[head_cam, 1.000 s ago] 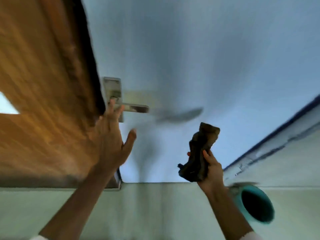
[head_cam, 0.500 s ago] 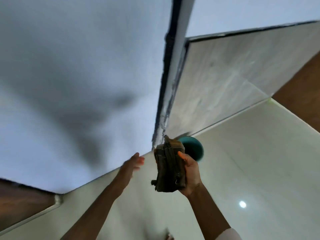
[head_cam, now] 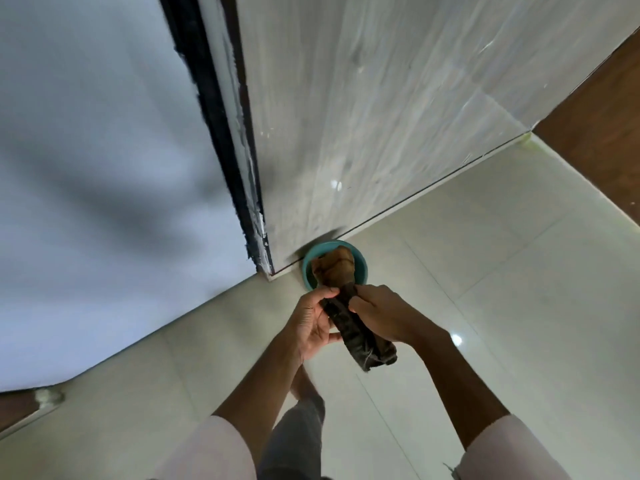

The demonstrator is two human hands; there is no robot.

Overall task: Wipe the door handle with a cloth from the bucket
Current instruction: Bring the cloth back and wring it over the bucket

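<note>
The cloth point(head_cam: 349, 308), dark and bunched into a long roll, sits just below the centre of your view, its far end hanging over the teal bucket point(head_cam: 308, 263) at twelve o'clock from your hands. Your left hand point(head_cam: 313, 322) is closed around one side of the roll and your right hand point(head_cam: 379, 311) clamps the other, a grip that looks like wringing, so that any drips would fall into the bucket rather than onto the pale tiled floor point(head_cam: 485, 306). The bucket stands on the floor, tucked against the wall corner point(head_cam: 265, 251). The door handle is out of view.
</note>
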